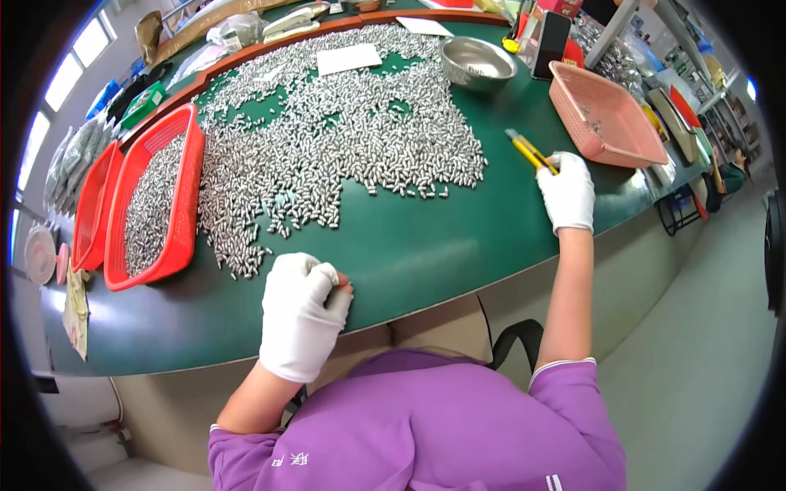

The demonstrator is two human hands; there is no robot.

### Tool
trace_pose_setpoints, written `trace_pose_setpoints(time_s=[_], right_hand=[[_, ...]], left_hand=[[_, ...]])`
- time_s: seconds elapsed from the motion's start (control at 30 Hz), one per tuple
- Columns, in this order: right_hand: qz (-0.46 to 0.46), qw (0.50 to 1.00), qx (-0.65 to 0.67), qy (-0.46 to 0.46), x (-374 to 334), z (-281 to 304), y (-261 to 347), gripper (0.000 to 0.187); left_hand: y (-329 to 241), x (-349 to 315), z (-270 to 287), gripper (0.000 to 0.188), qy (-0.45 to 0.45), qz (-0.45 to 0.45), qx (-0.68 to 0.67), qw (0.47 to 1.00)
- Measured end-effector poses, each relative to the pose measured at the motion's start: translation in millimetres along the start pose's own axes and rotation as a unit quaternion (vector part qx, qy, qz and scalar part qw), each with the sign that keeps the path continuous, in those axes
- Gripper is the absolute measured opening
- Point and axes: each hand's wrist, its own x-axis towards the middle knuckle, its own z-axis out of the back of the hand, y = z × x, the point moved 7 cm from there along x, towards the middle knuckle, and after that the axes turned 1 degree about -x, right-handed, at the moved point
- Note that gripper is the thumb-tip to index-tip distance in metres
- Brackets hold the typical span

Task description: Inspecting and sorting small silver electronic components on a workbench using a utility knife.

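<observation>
My right hand (pixel 568 193), in a white glove, is closed around a yellow utility knife (pixel 528 150). The knife's tip points up and left over the green tabletop. Close to the table's front edge is my left hand (pixel 303 315), gloved too, with its fingers curled in and a bare fingertip showing. Whatever it holds, if anything, is hidden. Beyond it, a thin, wide spread of small silvery metal parts (pixel 393 139) covers much of the table. More of the same parts fill a red plastic basket (pixel 196 155) on the left.
A steel bowl (pixel 478 59) stands at the back. To the right is a pink basket (pixel 622 127) with a few small pieces in it, beside a dark phone (pixel 551 45). A white card (pixel 349 59) lies on the parts. Another red basket (pixel 88 221) sits far left.
</observation>
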Motion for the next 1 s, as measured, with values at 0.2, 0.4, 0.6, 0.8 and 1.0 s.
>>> trace_pose_setpoints(time_s=[0.2, 0.4, 0.6, 0.8, 1.0], right_hand=[[-0.135, 0.861, 0.471, 0.136, -80.2, 32.9, 43.0, 0.026], [0.241, 0.904, 0.285, 0.207, -172.7, 50.4, 111.9, 0.055], [0.314, 0.896, 0.159, 0.272, -202.4, 37.1, 135.9, 0.066], [0.3, 0.903, 0.149, 0.268, -201.5, 36.6, 138.1, 0.067], [0.308, 0.896, 0.14, 0.289, -203.2, 38.0, 141.7, 0.067]], left_hand=[[11.1, -4.1, -4.9, 0.016, 0.058, 0.071, -0.024, 0.995], [2.3, -0.3, -4.9, 0.015, 0.03, 0.021, -0.032, 0.999], [7.8, -3.1, -11.0, 0.013, 0.057, 0.047, -0.045, 0.996], [5.4, -3.4, -11.5, 0.016, 0.052, 0.03, -0.048, 0.997], [6.0, -3.9, -13.4, 0.018, 0.06, 0.025, -0.06, 0.996]])
